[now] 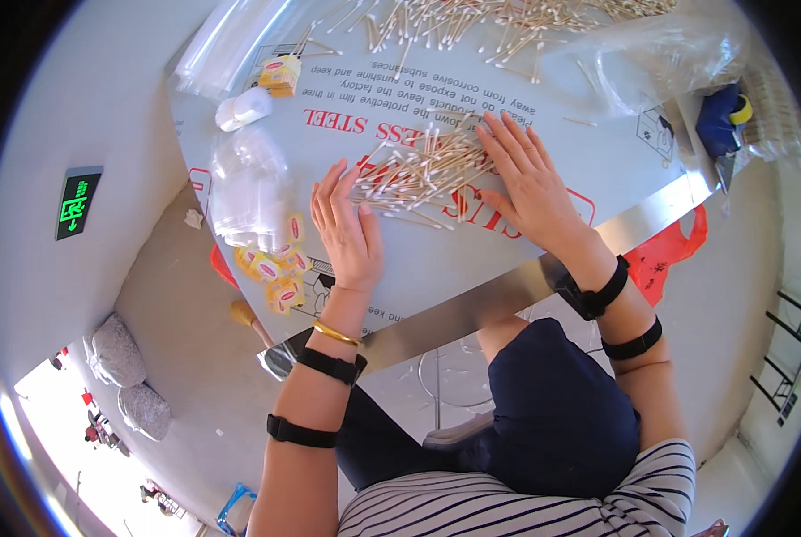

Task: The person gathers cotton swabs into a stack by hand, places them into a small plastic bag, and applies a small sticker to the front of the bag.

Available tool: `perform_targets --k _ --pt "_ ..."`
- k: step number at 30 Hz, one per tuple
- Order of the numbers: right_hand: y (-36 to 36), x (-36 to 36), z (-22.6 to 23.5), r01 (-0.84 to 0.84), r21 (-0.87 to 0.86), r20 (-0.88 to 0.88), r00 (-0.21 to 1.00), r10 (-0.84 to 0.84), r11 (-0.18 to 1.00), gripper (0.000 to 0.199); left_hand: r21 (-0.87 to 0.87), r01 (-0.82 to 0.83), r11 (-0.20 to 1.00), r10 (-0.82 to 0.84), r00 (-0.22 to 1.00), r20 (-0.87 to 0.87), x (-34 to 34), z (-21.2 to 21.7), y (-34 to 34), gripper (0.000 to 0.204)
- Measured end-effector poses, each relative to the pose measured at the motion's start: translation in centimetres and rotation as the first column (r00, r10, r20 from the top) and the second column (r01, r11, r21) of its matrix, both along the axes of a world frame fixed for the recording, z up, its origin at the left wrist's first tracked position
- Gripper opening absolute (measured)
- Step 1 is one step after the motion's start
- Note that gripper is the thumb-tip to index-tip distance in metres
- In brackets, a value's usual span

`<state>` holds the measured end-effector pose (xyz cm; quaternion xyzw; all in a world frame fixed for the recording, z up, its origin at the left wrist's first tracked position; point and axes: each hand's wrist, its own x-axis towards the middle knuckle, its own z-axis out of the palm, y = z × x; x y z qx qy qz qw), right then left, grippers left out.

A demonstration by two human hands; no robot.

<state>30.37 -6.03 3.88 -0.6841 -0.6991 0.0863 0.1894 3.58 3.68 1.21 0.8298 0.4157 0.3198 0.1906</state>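
Observation:
A loose pile of cotton swabs lies on the film-covered metal table between my two hands. Along the pile's left side my left hand is held with fingers stretched out. My right hand, fingers extended and thumb apart, rests at the pile's right edge, its fingertips at the swab ends. Neither hand grips anything. Clear plastic containers or sleeves are grouped to the left of my left hand. Just below them are several yellow printed labels.
A larger heap of cotton swabs covers the far side of the table. At far left are a stack of yellow labels and a white rolled item. Clear plastic film and a dark blue object are at right; a red bag hangs near the front edge.

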Motion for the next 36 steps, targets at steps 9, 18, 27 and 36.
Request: perform_targets --k 9,18,27,36 --pt "0.6 -0.6 -1.1 -0.002 -0.066 0.133 0.991 0.01 0.998 0.081 -0.071 -0.134 0.988 0.143 0.979 0.145 -1.3 0.7 -0.1 0.038" --pt "0.6 -0.6 -0.9 -0.017 -0.091 0.099 0.995 0.026 0.996 0.081 -0.027 0.08 0.996 -0.085 0.949 -0.303 -2.0 2.3 0.3 0.076" --pt "0.3 -2.3 1.2 -0.062 -0.069 -0.054 0.997 0.058 0.996 0.093 -0.307 0.123 0.944 -0.202 0.949 -0.241 -3.7 5.3 2.4 0.088" --pt "1.0 -6.6 1.8 -0.362 0.011 -0.15 0.921 0.359 0.932 0.046 -0.324 0.016 0.946 -0.075 0.982 -0.171 -4.2 4.9 2.3 0.073"
